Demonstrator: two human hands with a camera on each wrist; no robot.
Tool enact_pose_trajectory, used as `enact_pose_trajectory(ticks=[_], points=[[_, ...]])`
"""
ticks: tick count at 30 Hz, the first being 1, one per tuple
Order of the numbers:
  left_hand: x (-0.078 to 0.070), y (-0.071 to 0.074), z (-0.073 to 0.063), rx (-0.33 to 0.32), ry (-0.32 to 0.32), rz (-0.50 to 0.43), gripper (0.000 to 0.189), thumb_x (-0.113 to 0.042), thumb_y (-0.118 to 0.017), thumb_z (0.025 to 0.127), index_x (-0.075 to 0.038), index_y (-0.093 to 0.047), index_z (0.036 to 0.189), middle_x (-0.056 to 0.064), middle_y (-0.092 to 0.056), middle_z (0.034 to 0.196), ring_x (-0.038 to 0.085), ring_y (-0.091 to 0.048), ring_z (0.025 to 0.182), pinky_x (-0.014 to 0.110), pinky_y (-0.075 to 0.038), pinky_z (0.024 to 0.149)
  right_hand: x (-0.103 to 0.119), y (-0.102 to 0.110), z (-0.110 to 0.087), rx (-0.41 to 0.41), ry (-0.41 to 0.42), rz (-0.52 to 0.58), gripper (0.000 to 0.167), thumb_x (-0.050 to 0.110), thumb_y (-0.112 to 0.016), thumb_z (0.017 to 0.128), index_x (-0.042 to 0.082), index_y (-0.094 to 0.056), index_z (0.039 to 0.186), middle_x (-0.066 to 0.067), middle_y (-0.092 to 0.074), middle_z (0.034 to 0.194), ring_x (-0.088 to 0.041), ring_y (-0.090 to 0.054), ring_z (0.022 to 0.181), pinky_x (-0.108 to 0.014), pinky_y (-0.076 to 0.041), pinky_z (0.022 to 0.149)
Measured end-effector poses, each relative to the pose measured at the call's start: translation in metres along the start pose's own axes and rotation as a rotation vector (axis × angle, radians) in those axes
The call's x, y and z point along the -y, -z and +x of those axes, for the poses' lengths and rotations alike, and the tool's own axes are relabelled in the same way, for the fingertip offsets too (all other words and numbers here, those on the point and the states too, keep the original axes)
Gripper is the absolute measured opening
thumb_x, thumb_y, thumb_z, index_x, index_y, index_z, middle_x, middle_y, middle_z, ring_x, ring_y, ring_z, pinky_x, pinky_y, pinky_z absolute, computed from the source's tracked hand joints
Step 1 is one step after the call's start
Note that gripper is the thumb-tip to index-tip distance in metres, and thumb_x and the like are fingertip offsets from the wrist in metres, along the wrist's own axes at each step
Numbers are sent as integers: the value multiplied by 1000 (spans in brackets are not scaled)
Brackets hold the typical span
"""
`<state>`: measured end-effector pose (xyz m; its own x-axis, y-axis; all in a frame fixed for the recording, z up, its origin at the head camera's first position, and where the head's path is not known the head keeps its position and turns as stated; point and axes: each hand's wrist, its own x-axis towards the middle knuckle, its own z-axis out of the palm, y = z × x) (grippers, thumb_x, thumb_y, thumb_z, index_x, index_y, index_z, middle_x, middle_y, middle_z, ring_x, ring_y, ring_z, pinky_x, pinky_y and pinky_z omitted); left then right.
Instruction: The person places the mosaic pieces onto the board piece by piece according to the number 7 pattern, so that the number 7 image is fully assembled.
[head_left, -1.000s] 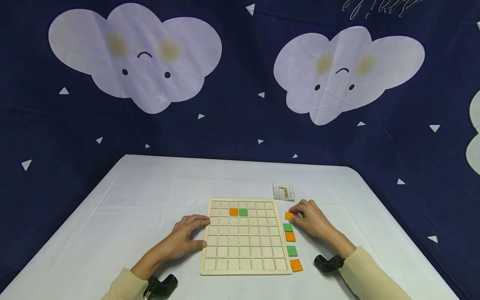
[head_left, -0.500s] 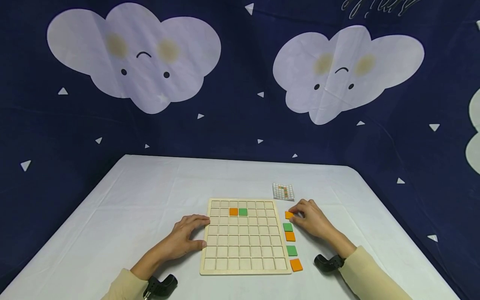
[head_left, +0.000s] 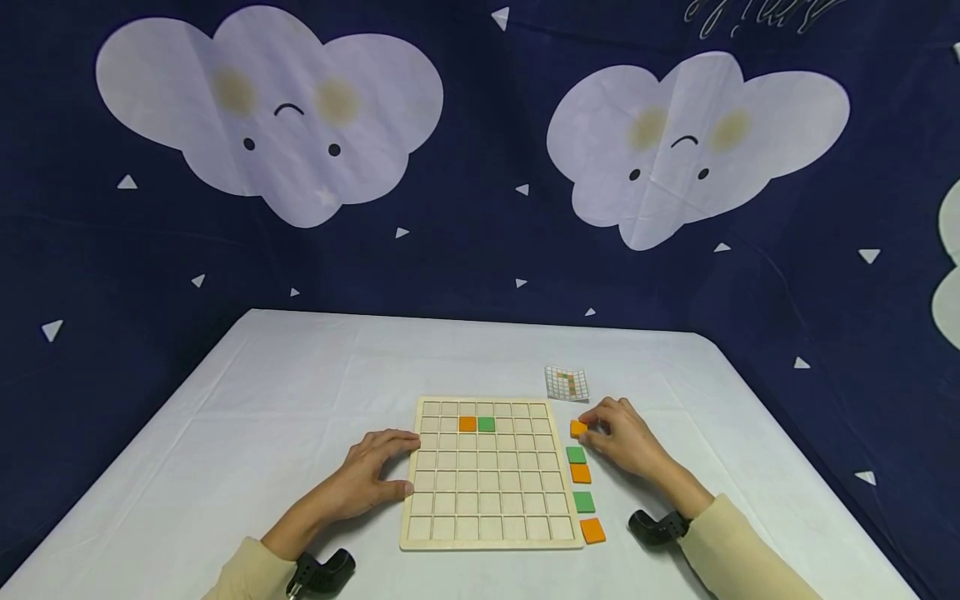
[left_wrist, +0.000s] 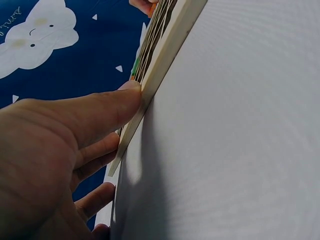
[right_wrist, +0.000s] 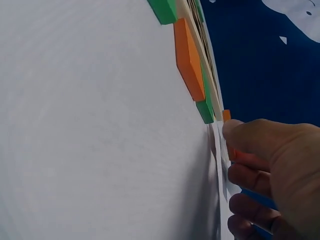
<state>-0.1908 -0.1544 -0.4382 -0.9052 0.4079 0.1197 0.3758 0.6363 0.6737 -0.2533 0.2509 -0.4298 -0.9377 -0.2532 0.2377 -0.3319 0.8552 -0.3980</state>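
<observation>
A pale wooden grid board [head_left: 488, 481] lies on the white table, with an orange tile [head_left: 467, 424] and a green tile [head_left: 486, 424] side by side in its second row from the far edge. My left hand [head_left: 367, 473] rests against the board's left edge, thumb and fingertips touching it; the left wrist view shows the thumb [left_wrist: 107, 110] on the rim. Just off the far right of the board, my right hand [head_left: 624, 437] pinches an orange square tile [head_left: 578, 428] between thumb and fingers. In the right wrist view this held tile [right_wrist: 227, 115] stands on edge, partly behind the thumb.
Along the board's right side lie a green tile [head_left: 576, 455], an orange tile [head_left: 581, 473], another green tile [head_left: 584, 502] and a nearer orange tile [head_left: 592, 531]. A small printed grid card [head_left: 567, 384] sits beyond the board's far right corner. A dark cloud-patterned cloth [head_left: 480, 250] hangs behind the table.
The orange tile in my right fingers has shifted very slightly up and away. My left hand and the board stay where they were.
</observation>
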Motion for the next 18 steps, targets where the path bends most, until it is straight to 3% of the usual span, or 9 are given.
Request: enact_pose_trajectory(ticks=[7,18], points=[[0,0,0,2,1,0,56,-26,-74,78,-10,-56,129,4,-49,139,33,-36,133,60,-22,104,10,4,0,-25,22,25,21,22,-74,79,14,-72,98,3,-61,92,-15,-48,89,-33,-40,77],[0,1,0,6,0,-1,56,-27,-74,78,-11,-56,128,4,-49,139,32,-37,132,60,-22,104,36,9,3,-33,50,58,20,19,-73,80,15,-71,99,4,-61,93,-14,-47,90,-34,-40,79]])
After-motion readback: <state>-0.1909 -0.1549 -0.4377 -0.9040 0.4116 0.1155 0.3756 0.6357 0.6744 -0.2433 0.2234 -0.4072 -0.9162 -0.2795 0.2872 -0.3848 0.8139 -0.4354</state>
